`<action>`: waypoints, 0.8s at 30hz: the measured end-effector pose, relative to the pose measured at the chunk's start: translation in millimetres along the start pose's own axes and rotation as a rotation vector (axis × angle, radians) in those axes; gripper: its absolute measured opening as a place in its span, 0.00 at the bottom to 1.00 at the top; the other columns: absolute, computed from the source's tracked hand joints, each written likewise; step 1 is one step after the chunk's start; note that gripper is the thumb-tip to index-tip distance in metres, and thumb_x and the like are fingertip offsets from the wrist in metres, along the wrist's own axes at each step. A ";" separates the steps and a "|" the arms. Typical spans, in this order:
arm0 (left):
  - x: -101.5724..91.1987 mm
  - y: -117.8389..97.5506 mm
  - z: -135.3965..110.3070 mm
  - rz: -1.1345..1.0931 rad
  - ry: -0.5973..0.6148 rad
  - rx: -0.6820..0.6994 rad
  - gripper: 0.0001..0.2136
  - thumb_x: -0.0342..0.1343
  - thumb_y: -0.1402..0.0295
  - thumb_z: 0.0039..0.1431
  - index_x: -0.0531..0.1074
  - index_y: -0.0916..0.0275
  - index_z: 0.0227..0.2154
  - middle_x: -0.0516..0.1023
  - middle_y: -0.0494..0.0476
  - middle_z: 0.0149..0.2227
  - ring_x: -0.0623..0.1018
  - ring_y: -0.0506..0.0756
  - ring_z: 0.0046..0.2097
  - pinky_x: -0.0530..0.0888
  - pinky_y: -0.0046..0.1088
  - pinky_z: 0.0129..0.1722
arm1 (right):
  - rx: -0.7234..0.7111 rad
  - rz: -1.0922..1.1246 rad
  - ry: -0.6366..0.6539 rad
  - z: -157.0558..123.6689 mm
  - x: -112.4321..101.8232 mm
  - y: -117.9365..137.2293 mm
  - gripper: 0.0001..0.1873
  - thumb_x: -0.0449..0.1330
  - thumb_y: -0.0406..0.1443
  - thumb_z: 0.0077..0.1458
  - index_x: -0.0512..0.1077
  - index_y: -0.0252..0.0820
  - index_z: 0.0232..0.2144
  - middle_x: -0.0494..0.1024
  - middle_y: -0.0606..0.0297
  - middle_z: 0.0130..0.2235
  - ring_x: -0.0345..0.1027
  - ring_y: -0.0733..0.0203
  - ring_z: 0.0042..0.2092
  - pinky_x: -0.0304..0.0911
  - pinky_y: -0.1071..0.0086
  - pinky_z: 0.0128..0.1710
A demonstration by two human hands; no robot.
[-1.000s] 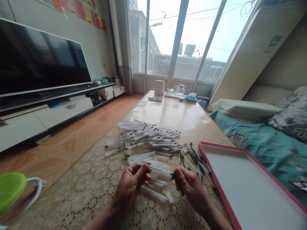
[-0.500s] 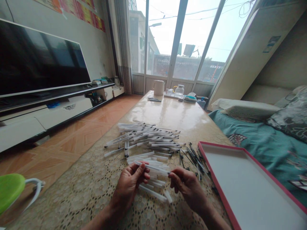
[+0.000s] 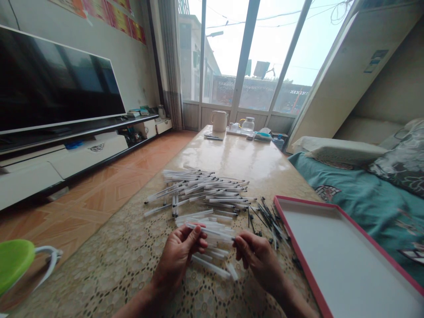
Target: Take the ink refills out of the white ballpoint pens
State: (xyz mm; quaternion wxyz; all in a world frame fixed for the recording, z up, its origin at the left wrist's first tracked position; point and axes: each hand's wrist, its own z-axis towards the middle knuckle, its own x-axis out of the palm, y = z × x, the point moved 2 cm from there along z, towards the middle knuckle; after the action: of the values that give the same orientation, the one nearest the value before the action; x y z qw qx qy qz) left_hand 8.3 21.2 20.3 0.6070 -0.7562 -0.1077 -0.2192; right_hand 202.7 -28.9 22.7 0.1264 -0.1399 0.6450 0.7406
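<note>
Room: A living room, with a big window (image 3: 228,48) far ahead of my hands and a long worktop (image 3: 232,154) with a lacy cover.
Left hand: My left hand (image 3: 180,258) pinches one end of a clear pen tube (image 3: 215,232) with thumb and fingers.
Right hand: My right hand (image 3: 260,258) pinches the other end, fingers curled in.
Pen tube: It is up off the worktop, between my two hands.
Under my hands: loose clear tubes (image 3: 212,266) lie flat.
Past my hands: a pile of pens (image 3: 205,190).
Past my right hand: thin black refills (image 3: 265,216).
Right of my right hand: a red-edged tray (image 3: 300,256), near.
</note>
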 end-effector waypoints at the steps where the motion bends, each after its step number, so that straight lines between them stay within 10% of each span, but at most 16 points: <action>1: -0.1 -0.1 0.1 0.009 -0.002 0.003 0.11 0.65 0.65 0.45 0.76 0.67 0.29 0.77 0.52 0.23 0.73 0.47 0.22 0.70 0.18 0.21 | -0.003 0.008 -0.003 0.1 -0.2 0.5 0.18 0.50 0.44 0.60 0.67 0.39 0.25 0.69 0.69 0.21 0.59 0.70 0.19 0.54 0.77 0.19; 24: 1.7 -1.7 -2.4 0.017 -0.013 -0.014 0.12 0.66 0.64 0.43 0.76 0.67 0.29 0.77 0.53 0.23 0.73 0.46 0.22 0.70 0.18 0.21 | 0.008 -0.036 -0.028 2.9 -3.1 -2.0 0.19 0.48 0.45 0.61 0.67 0.39 0.25 0.69 0.68 0.21 0.58 0.71 0.18 0.53 0.77 0.18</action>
State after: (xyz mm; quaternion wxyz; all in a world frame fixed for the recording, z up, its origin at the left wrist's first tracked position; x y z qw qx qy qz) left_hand 8.6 19.2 23.0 0.6028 -0.7628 -0.1039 -0.2098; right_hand 206.2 -25.8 22.4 0.1492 -0.1405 0.6435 0.7375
